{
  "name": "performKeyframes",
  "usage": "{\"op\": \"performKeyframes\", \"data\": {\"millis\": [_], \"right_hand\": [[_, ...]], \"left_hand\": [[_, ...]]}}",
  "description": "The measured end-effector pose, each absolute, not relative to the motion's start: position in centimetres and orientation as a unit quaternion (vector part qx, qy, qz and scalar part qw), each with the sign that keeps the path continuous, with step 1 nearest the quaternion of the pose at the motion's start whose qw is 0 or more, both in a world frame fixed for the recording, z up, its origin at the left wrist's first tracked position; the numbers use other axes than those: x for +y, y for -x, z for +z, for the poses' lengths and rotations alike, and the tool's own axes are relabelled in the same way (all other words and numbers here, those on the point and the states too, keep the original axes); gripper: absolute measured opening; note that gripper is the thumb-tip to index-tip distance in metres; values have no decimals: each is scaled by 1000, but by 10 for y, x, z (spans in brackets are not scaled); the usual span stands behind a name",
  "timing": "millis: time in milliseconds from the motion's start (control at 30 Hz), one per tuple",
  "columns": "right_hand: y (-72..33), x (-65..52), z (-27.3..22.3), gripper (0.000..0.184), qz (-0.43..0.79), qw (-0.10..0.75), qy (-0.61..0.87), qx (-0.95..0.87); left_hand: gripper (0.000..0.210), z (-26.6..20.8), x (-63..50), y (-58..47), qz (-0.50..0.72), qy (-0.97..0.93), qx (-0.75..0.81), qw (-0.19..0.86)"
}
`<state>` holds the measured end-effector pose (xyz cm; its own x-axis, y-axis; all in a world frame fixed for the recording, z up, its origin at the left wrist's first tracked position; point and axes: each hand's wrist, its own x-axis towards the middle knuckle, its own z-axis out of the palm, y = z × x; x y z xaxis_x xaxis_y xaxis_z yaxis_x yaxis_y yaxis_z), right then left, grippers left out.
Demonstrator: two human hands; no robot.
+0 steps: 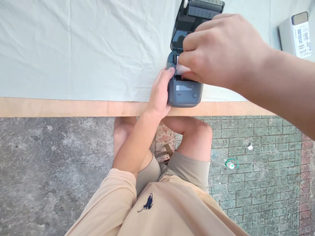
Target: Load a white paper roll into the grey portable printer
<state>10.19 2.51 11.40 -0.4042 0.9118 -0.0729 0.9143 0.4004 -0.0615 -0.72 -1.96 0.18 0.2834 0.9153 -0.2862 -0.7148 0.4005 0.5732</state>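
Note:
A dark grey portable label printer (185, 95) is at the table's front edge, its hinged lid (178, 36) swung up and back. My left hand (159, 93) grips the printer's left side, with the thumb on the upper rim of the body. Over the open compartment, my right hand (216, 49) bends down with fingers curled. Those fingers are closed around a white paper roll (181, 68) inside the compartment. Most of the roll is hidden behind my right hand, as is part of the lid.
A pale cloth (110, 49) covers the table, leaving its wooden front edge (61, 107) bare. At the far right stands a white box (295, 34) with printed labels. Below, a plastic bottle (230, 165) and a white scrap (250, 146) lie on the paving.

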Motion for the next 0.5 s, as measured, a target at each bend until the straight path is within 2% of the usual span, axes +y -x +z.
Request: {"op": "performKeyframes", "data": {"millis": [100,167,333,500], "right_hand": [[-97,25,111,29,34,189,-458,868],[-95,25,109,23,87,243,-435,863],[-95,31,108,24,154,304,-398,852],[-104,40,101,24,169,323,-385,848]], "left_hand": [[16,1,-20,7,521,-181,301,778],[15,0,-20,7,524,-189,302,773],[18,0,-19,6,522,-185,290,781],[16,-2,-21,6,532,-157,279,784]]}}
